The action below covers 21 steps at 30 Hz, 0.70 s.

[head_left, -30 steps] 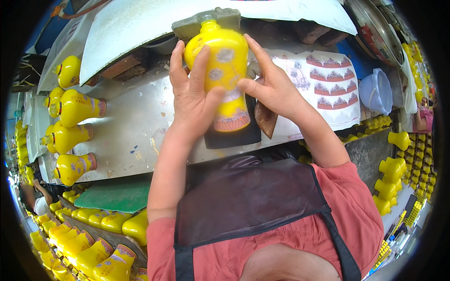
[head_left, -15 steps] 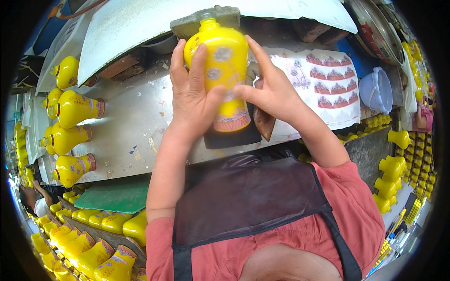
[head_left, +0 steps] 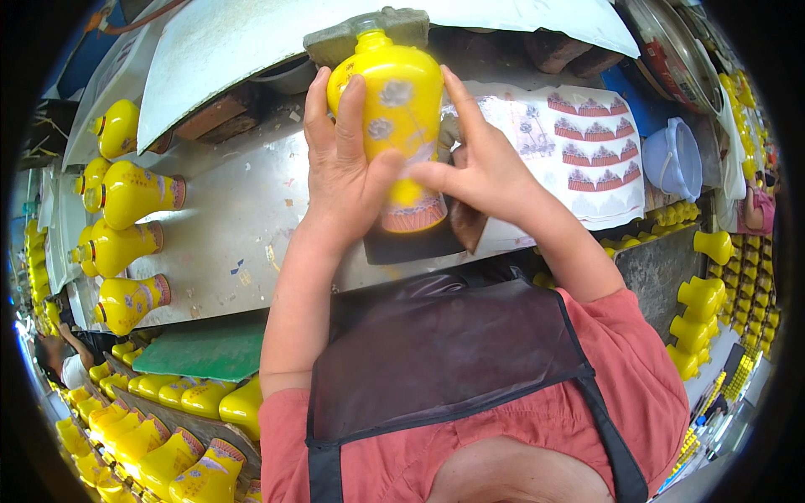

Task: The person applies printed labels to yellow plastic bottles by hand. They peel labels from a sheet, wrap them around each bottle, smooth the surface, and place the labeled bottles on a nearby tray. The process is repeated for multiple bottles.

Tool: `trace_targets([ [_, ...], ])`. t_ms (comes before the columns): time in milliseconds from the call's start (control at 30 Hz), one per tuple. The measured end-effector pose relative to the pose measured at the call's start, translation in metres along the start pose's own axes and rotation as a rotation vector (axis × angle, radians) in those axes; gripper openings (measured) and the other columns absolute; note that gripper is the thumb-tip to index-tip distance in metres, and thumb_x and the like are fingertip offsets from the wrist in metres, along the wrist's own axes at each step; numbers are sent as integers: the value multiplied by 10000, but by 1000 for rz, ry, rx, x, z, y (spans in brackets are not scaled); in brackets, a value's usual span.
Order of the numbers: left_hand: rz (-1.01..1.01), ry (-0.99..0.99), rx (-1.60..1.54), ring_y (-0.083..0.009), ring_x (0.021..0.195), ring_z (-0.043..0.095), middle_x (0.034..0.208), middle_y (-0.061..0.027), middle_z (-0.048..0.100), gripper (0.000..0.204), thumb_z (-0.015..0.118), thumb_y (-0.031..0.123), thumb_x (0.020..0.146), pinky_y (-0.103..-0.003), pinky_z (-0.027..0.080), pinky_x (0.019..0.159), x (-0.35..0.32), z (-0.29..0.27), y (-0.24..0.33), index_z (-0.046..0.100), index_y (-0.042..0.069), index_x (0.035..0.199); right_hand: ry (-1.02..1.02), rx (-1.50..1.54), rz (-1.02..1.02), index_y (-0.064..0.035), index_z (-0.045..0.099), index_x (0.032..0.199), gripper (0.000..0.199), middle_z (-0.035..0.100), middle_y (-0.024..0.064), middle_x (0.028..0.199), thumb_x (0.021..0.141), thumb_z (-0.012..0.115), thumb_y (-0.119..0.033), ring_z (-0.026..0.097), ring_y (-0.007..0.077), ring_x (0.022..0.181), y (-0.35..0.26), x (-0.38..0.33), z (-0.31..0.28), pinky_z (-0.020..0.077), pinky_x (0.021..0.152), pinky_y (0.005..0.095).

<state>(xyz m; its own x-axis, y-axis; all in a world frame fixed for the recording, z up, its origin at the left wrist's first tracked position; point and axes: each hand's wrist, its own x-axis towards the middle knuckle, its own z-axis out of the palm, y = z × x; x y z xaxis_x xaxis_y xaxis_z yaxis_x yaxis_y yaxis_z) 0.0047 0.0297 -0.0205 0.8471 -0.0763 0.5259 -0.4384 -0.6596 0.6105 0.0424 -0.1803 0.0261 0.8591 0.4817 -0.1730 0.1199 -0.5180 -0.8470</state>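
Note:
A glossy yellow vase (head_left: pixel 411 75) lies in front of me, its neck at the far end against a grey notched rest (head_left: pixel 402 21). Grey flower decals mark its body, and a pink patterned band (head_left: pixel 415 216) runs round its base. My left hand (head_left: pixel 340 172) holds it along the left side, fingers stretched toward the shoulder. From the right, my right hand (head_left: pixel 495 163) grips it, with fingers partly behind the body. Both thumbs press on the lower front, close to a pale decal piece. A dark support (head_left: pixel 411 249) shows beneath the base.
Several yellow vases (head_left: pixel 130 194) stand at the table's left. A decal sheet (head_left: pixel 591 197) lies on the metal table (head_left: pixel 226 193) at right, near a pale blue bucket (head_left: pixel 675 163). More vases (head_left: pixel 142 444) fill racks below left, beside a green board (head_left: pixel 205 348). Another person (head_left: pixel 71 360) is at far left.
My thumbs have shifted slightly over the vase's lower front, the right one moving a little left and down. The vase has stayed nearly in place.

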Motion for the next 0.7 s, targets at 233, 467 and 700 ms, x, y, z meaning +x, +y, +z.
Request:
trace_targets([
  [233,-1,7,-50,-449,1442,271,1596,-238,126,840,628,224,844,-493,321,1168,0,2,-1,241,256,1589,-25,247,-110,-63,150,1609,862,607,213,1290,931,661,-214,654,247,986,15,2,-7,501,926,347],
  [467,-6,5,-59,-440,1437,290,1596,-237,128,840,634,214,843,-482,341,1158,0,2,-2,248,255,1589,43,221,-112,-44,182,1590,834,506,296,1441,942,655,-272,557,367,1301,15,4,6,419,1079,389],
  [700,12,12,-84,-431,1428,312,1595,-232,134,826,641,211,840,-471,347,1155,0,1,-5,279,243,1582,92,233,-195,-50,183,1591,857,508,295,1440,928,678,-276,606,371,1233,20,7,11,444,1051,393],
])
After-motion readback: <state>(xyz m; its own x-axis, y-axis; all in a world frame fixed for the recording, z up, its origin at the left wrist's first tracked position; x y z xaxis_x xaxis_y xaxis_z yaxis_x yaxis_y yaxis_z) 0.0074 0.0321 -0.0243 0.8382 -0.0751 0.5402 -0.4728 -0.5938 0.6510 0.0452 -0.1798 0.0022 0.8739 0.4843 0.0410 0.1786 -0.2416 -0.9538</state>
